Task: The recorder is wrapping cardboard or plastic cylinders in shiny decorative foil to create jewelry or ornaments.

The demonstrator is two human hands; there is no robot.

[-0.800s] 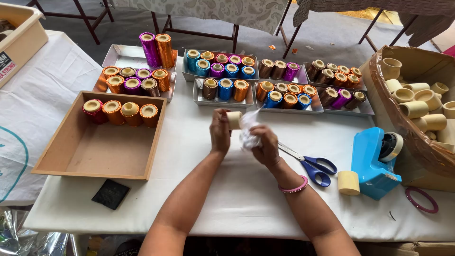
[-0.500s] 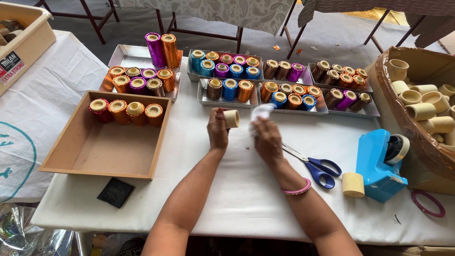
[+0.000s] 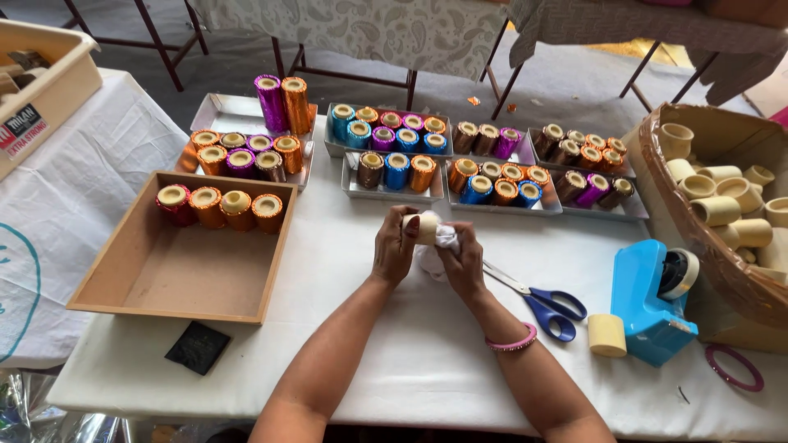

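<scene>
At the middle of the white table (image 3: 394, 369), the left hand (image 3: 396, 246) has its grip closed around a bare cream spool (image 3: 424, 227), held on its side just above the cloth, with the fingers wrapped over its near end. The right hand (image 3: 461, 258) sits just beside it, touching the spool's other end, its grip clenched on a crumpled white wad (image 3: 435, 246) that looks like thin film or tissue; what exactly the wad is cannot be told. A pink bangle (image 3: 510, 342) circles the right wrist. Just right of the right hand lie blue-handled scissors (image 3: 542, 299), blades pointing toward the hands. Further right stands a short cream roll (image 3: 607, 335), touching or nearly touching a blue tape dispenser (image 3: 652, 299). A dark red ring (image 3: 733, 367) lies near the table's right edge. Behind the dispenser, a box (image 3: 706, 246) wrapped in brown tape holds many bare cream spools. To the left of the hands is a shallow wooden tray (image 3: 176, 283) with four foil-wrapped spools (image 3: 220, 208) in red and orange standing along its far wall. A black square (image 3: 197, 347) lies on the table in front of the tray. Across the back of the table, several metal trays (image 3: 392, 190) hold upright wrapped spools in orange, purple, blue, teal and brown, and two tall spools (image 3: 281, 102), one purple and one orange, stand at the far left tray.
</scene>
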